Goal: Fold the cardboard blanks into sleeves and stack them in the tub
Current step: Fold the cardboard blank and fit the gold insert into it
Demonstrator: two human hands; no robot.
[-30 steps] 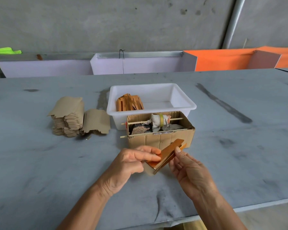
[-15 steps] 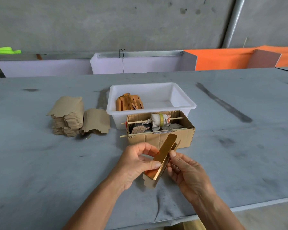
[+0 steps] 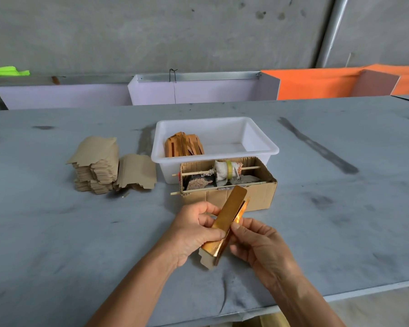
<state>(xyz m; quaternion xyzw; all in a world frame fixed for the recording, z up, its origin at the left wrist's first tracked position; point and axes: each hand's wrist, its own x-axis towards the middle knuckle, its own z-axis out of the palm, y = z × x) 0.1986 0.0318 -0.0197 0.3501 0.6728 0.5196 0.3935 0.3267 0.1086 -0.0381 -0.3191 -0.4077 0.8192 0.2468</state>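
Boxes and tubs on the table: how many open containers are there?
2: the white tub at the middle of the table, and the cardboard box right in front of it, nearer the hands. None appears hidden.

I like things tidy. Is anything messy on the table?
A little. The stack of cardboard blanks leans, with some slid off beside it. The folded sleeves in the tub stand jumbled rather than neatly stacked.

An open cardboard box (image 3: 232,185) stands just beyond the hands (image 3: 194,232), directly before the white tub (image 3: 260,142), blocking the straight path. Left of centre, stacked blanks (image 3: 97,166) occupy the tabletop (image 3: 340,208); its right side lies bare.
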